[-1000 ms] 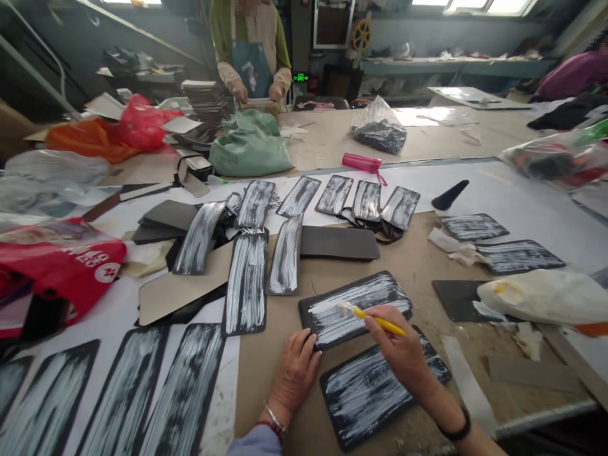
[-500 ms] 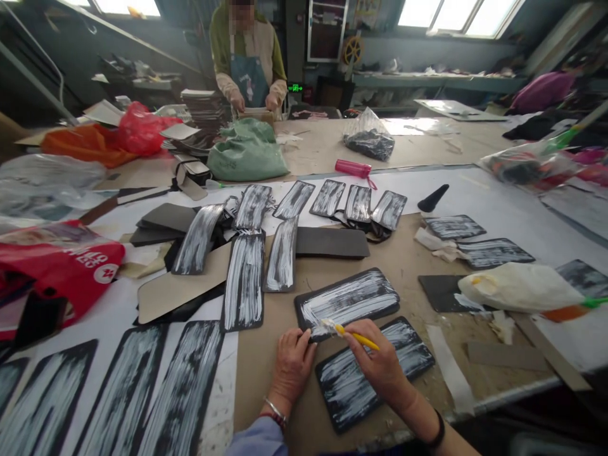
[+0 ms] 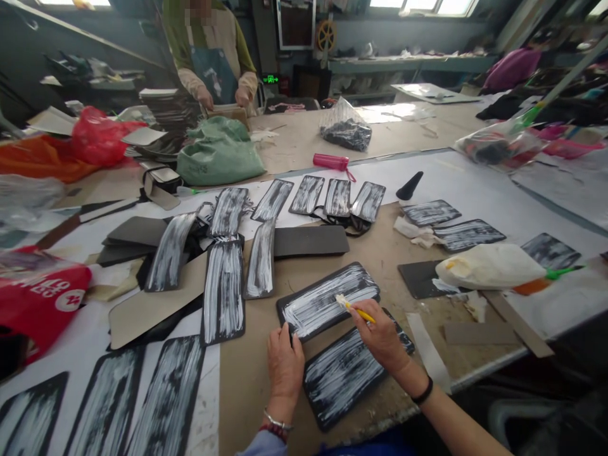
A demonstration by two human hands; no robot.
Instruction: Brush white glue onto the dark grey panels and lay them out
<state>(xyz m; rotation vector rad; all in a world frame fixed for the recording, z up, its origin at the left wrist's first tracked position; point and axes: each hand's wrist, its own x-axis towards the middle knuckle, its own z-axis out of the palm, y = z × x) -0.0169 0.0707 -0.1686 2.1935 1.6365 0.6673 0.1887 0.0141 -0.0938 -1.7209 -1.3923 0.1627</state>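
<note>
My right hand (image 3: 382, 339) grips a yellow-handled brush (image 3: 354, 307); its white bristles rest on a black rounded panel (image 3: 313, 307) streaked with white glue. My left hand (image 3: 285, 364) lies with fingers pressed flat on that panel's near left corner, holding it down. A second glue-coated black panel (image 3: 339, 380) lies just in front, partly under my right hand. Both panels sit on a brown cardboard sheet (image 3: 251, 386).
Several glue-streaked black strips (image 3: 223, 291) lie spread over the table to the left and back. A white bag with a green-handled tool (image 3: 491, 266) sits to the right. A green sack (image 3: 218, 152), a pink case (image 3: 332, 161) and a red bag (image 3: 45, 301) stand around. A person in an apron (image 3: 213, 69) works across the table.
The brush has swept from the panel's near left end back up toward its middle. The camera has shifted, moving the scene leftward. My left hand has stayed on the panel's corner.
</note>
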